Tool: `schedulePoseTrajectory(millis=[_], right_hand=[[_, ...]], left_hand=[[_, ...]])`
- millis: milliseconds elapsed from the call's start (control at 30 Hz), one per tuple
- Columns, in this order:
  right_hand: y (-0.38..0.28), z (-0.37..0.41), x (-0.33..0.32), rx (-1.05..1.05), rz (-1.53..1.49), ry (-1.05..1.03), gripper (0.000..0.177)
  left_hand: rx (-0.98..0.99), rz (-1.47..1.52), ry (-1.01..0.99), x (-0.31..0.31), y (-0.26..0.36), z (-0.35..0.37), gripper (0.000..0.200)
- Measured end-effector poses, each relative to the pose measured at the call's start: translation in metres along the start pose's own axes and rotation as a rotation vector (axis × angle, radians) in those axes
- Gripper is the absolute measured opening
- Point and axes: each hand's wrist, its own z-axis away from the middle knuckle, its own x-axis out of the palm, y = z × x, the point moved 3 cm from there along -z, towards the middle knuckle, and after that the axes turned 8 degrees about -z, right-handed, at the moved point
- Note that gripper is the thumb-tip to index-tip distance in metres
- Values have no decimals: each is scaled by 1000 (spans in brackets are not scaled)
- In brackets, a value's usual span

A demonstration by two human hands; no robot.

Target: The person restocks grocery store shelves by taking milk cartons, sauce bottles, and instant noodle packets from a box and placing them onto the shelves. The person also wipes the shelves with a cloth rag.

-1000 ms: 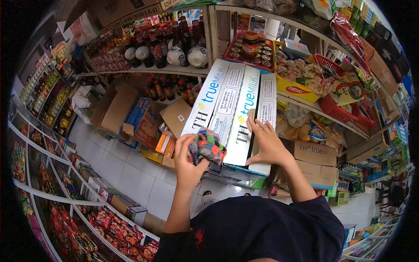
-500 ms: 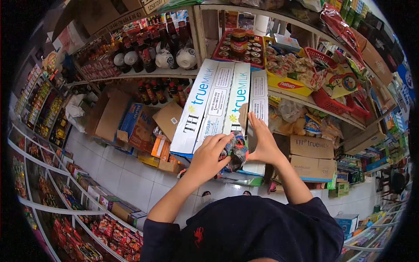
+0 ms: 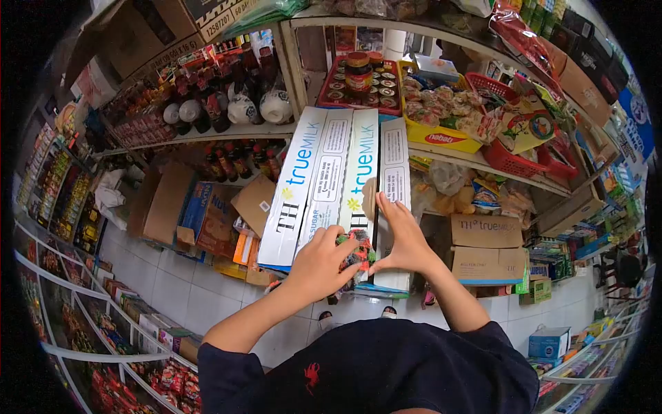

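Observation:
My left hand point(image 3: 321, 261) is closed around a bunched, multicoloured patterned cloth point(image 3: 357, 252) and presses it on the near end of the white TH true MILK cartons point(image 3: 284, 190). My right hand point(image 3: 405, 241) lies on the right side of these cartons, fingers stretched out and thumb spread toward the cloth. By its fingertips is a brown torn-looking patch point(image 3: 369, 199) on the carton top. The cartons sit side by side with their long tops facing up. Part of the cloth is hidden under my left fingers.
Behind the cartons, a red tray point(image 3: 331, 96) holds lidded jars, beside a yellow nabati box point(image 3: 443, 138) of small packets. Bottles and bowls stand on the left shelf point(image 3: 207, 132). Cardboard boxes point(image 3: 487, 252) flank the cartons, and glass-fronted shelves point(image 3: 103, 357) line the lower left.
The view has shifted slightly, so cartons and hands appear further left. My left hand has bunched the cloth differently, showing more red and green. My right hand stays on the cartons.

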Motion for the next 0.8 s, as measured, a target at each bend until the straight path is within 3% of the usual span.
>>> schedulePoseTrajectory(millis=[100,300,433,567,633,667,800], right_hand=[[0,-1,0,-23,-4,16,129],[-1,-2,-1,-37,12,20,129],[-1,-1,-1,-11,18,5,127],[-2,0,-1,36,17,-22,127],[-1,-2,0,40,-6,-32,127],[-1,-3,0,30,3,-27,126],[2,-2,2,2,10,13,130]], left_hand=[[61,-16,-7,4,-7,-11,34],[-15,-76,-41,15,-32,-65,33],[127,-84,154,32,-61,-124,30],[141,-35,320,52,-98,-183,30],[61,-46,310,57,-118,-213,31],[107,-62,408,61,-126,-226,35],[76,-158,387,69,-159,-273,34]])
